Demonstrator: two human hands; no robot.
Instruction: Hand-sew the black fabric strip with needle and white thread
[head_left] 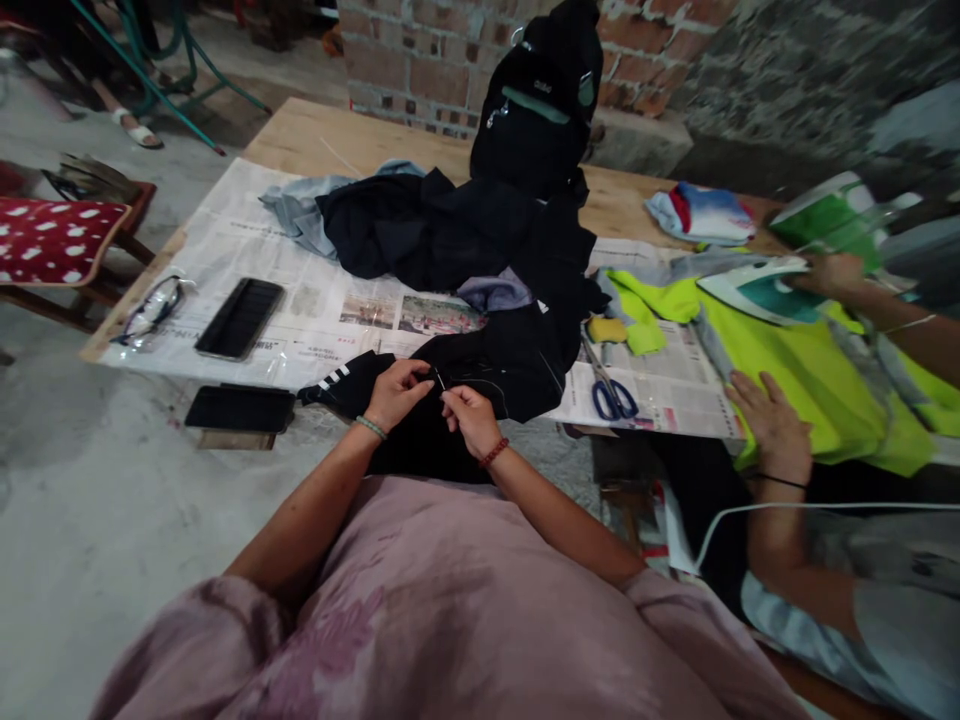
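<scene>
A black garment with white stripes on one end lies over the table's front edge and down toward my lap. My left hand, a beaded bracelet on its wrist, pinches a fold of this garment. Close beside it, my right hand is closed on a small thin tool, pale with a dark tip. The tool's tip is at the cloth near my left fingers; its exact kind is too small to tell. Blue-handled scissors rest on newspaper to the right, below a yellow sponge-like block.
More dark clothes are heaped behind, before a black backpack. Phones and glasses lie left. At right, a co-worker's hands work with an iron on a neon-yellow garment; a white cord hangs nearby.
</scene>
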